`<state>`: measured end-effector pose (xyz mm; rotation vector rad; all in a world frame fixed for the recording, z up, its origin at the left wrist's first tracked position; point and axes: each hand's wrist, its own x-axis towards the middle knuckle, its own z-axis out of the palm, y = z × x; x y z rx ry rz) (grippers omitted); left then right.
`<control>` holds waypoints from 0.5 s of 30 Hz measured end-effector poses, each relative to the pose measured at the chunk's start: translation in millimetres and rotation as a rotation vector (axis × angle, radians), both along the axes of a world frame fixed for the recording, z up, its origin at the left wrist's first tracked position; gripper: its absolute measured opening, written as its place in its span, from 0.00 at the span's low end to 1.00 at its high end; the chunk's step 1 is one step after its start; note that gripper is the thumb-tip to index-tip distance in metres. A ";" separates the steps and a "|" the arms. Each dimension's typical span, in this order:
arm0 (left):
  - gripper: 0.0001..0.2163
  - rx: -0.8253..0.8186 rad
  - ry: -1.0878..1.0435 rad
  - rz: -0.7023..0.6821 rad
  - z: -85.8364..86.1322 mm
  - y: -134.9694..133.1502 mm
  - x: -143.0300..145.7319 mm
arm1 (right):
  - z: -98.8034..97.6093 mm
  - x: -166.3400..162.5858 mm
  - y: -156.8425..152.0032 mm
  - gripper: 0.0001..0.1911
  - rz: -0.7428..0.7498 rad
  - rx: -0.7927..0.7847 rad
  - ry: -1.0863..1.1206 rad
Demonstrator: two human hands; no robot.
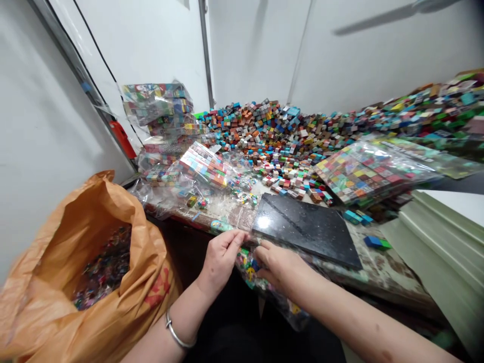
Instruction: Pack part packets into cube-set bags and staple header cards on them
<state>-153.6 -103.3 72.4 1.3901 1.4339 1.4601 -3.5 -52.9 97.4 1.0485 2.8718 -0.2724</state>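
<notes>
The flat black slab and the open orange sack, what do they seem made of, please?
Flat black slab: perhaps polished stone or glossy plastic, reflecting bright light. Open orange sack: probably woven plastic or coated paper, its slightly shiny sides creased.

We face a white back wall (249, 60) with a thin vertical seam; left of it stands a grey metal post (206, 50). Another pale wall (30, 131) rises at our left, beside a slanting metal beam. A grey fan blade (374, 19) juts in overhead, and before us lies a worktable (381, 259), its top stained.
</notes>
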 end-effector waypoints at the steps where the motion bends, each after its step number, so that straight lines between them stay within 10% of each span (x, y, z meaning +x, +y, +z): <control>1: 0.11 0.001 -0.005 -0.005 -0.3 0.4 0.3 | -1.8 0.9 -0.5 0.07 0.020 -0.007 0.021; 15: 0.10 0.035 0.096 0.019 7.5 10.2 -1.5 | 5.1 -18.3 11.6 0.11 0.053 0.162 0.182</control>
